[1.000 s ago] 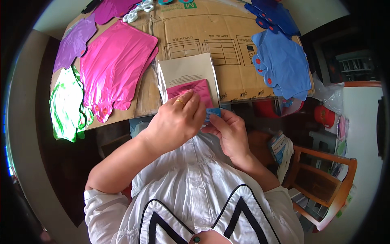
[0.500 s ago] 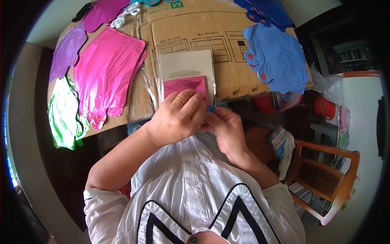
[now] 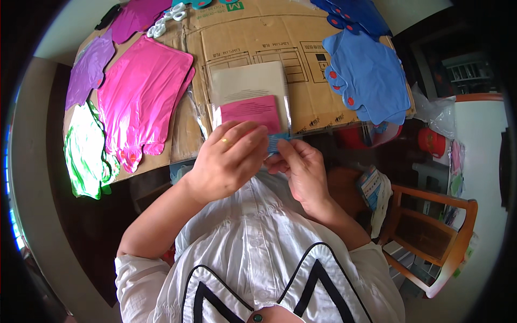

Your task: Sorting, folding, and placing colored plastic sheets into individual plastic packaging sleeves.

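Note:
A small flat blue slip (image 3: 277, 143) with fine print is pinched between the thumb and fingers of my right hand (image 3: 305, 175), just off the table's front edge. Close on its left, my left hand (image 3: 229, 159) has its fingers bent together; their tips are hidden, so what they grip is unclear. Beyond the hands lies a clear plastic sleeve (image 3: 288, 116) at the front edge of the cardboard. Inside or on it are a cream card (image 3: 247, 79) and a smaller pink card (image 3: 250, 111). My left fingers overlap the pink card's near edge.
Cardboard (image 3: 247, 35) covers the table. Shiny pink (image 3: 142, 91), purple (image 3: 89, 67) and green (image 3: 83, 148) pieces lie left, with white ring-shaped pieces (image 3: 167, 20) at the back. A light blue piece (image 3: 366, 75) lies right. A wooden chair (image 3: 431, 231) stands right of me.
My hands have parted slightly, the left one shifting left, and more of the blue slip shows. The sleeve and its cards have turned a little and slid slightly right.

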The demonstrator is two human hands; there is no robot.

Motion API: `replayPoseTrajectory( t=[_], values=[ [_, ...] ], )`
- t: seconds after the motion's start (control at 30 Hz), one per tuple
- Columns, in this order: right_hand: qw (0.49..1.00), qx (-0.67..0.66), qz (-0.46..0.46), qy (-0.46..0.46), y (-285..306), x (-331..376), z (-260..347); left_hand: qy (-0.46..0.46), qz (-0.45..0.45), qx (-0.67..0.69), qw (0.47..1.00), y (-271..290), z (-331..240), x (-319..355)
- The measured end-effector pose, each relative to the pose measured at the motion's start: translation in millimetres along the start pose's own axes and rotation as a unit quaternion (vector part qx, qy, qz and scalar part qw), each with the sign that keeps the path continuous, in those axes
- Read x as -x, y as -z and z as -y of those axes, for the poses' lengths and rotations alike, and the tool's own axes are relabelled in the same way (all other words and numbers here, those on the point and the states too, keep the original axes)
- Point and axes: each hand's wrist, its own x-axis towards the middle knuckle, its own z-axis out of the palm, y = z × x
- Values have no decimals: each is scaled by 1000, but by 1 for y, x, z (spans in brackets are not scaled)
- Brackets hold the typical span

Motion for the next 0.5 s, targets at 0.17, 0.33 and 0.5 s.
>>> replayPoseTrajectory(
  t=[0.17, 0.33, 0.5],
  values=[
    [994, -82, 33, -65, 8, 3, 5, 406, -105, 223, 880, 21, -48, 52],
    [988, -34, 108, -106, 17, 5, 9, 650, -113, 597, 457, 18, -59, 52],
    [985, -40, 107, -128, 24, 7, 6, 612, -100, 653, 434, 10, -58, 55]
  ],
)
